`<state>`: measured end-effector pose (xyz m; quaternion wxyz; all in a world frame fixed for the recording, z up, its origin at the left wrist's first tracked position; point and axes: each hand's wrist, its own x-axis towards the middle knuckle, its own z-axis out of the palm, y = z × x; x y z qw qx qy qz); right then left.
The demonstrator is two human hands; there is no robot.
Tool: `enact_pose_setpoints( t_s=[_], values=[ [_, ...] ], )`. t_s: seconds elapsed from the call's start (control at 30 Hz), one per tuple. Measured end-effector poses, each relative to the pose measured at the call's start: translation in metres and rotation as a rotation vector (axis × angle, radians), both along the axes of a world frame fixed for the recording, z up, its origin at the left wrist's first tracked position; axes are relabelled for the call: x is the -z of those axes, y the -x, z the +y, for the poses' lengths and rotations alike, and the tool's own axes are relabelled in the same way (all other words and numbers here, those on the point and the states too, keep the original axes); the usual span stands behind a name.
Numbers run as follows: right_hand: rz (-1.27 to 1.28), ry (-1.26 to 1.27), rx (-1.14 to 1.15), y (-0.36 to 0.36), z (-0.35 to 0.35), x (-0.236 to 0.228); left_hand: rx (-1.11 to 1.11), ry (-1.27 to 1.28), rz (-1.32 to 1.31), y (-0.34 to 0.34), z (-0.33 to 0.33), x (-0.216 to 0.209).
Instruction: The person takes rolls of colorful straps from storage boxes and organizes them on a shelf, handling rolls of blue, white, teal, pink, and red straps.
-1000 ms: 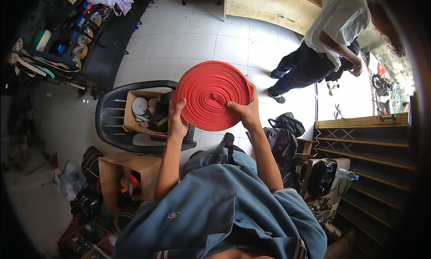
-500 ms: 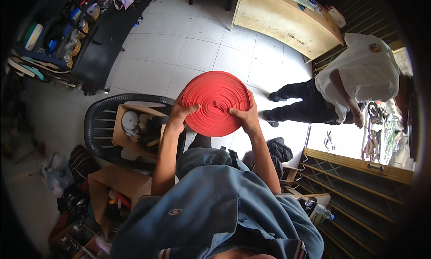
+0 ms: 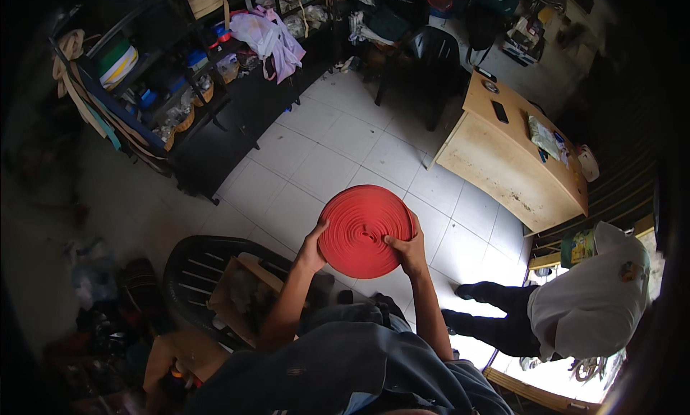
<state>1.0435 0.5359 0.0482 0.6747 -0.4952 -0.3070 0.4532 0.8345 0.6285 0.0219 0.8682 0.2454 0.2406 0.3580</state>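
Observation:
A big flat roll of red webbing (image 3: 359,235) is held up before me, its coiled face toward me and a small loose end at its core. My left hand (image 3: 312,248) grips the roll's left edge, most of its fingers hidden behind it. On the other side, my right hand (image 3: 410,248) clasps the right edge, with its thumb lying on the coiled face close to the core.
A black plastic chair (image 3: 188,278) bearing a cardboard box (image 3: 223,289) stands at my left. Black shelving (image 3: 208,152) with strap rolls lines the far left. A wooden desk (image 3: 496,167) is ahead right. A person in a white shirt (image 3: 589,300) stands at the right by a bright doorway.
My view has tilted up, bringing more of the shelves and desk in. The roll sits lower in view, still in both hands; my left thumb has shifted from its face toward the edge.

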Motion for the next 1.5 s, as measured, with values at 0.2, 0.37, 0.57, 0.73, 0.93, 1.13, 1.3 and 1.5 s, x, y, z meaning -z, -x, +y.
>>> enact_pose_setpoints(
  t_s=[0.2, 0.37, 0.57, 0.73, 0.93, 1.13, 1.3, 1.5],
  values=[
    [0.12, -0.016, -0.075, -0.031, 0.087, 0.011, -0.021, 0.059, 0.005, -0.028, 0.075, -0.004],
    [0.193, -0.033, -0.178, -0.073, 0.171, 0.013, -0.133, 0.07, 0.084, -0.066, 0.138, -0.01],
    [0.246, -0.071, -0.326, -0.123, 0.29, -0.006, -0.341, 0.007, 0.092, -0.112, 0.223, -0.04],
    [0.327, -0.075, -0.43, -0.128, 0.393, -0.046, -0.49, -0.275, 0.178, -0.115, 0.3, -0.042],
    [0.313, -0.12, -0.498, -0.095, 0.519, -0.104, -0.66, -0.251, 0.048, -0.1, 0.414, -0.114],
    [0.28, -0.258, -0.551, -0.056, 0.645, -0.149, -0.717, -0.356, 0.019, -0.058, 0.539, -0.169],
    [0.305, -0.323, -0.662, -0.032, 0.74, -0.182, -0.736, -0.415, -0.058, -0.03, 0.639, -0.207],
    [0.311, -0.373, -0.737, -0.009, 0.841, -0.219, -0.728, -0.478, 0.0, -0.006, 0.731, -0.271]
  ],
)
